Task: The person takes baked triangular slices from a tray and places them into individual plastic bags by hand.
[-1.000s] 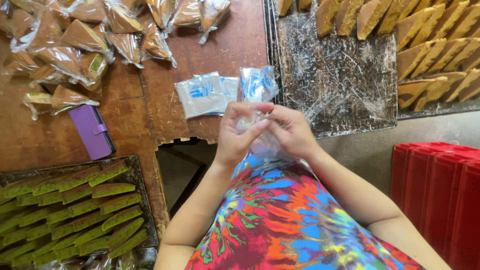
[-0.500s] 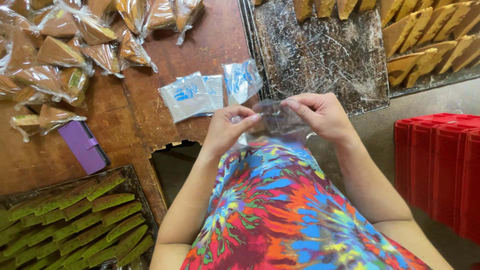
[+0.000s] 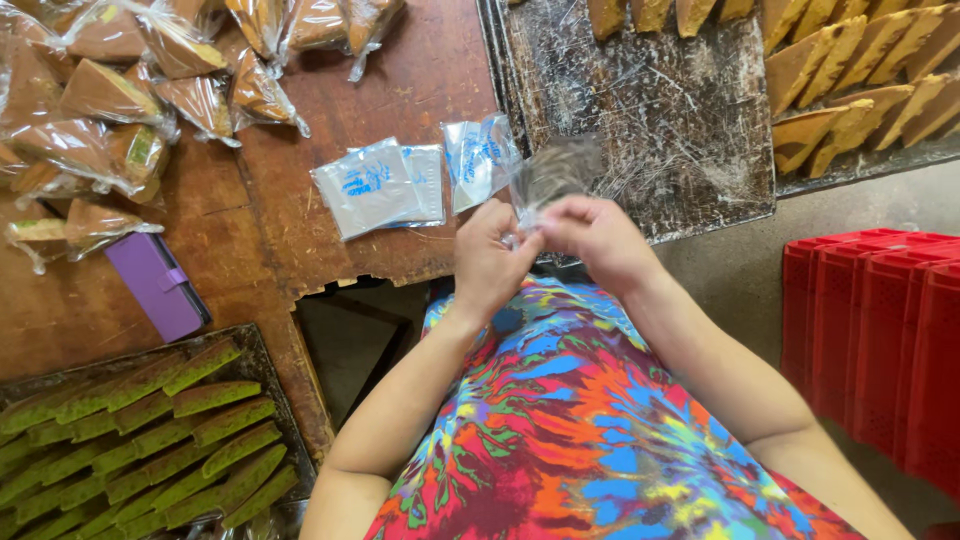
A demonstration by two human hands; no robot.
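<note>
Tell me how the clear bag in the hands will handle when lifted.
Probably floppy: the clear bag crinkles and bends above the left hand and right hand. Likely very light, since fingertips alone pinch it. Its glossy film may be slippery.

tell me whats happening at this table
A person in a bright tie-dye top holds a small clear plastic bag up with both hands, the left hand and right hand pinching its lower edge close together. A stack of flat bags with blue print lies on the wooden table just beyond. Bagged brown cake wedges are piled at the far left, unbagged brown wedges sit on a dark tray, and green slices fill a tray near the left elbow.
</note>
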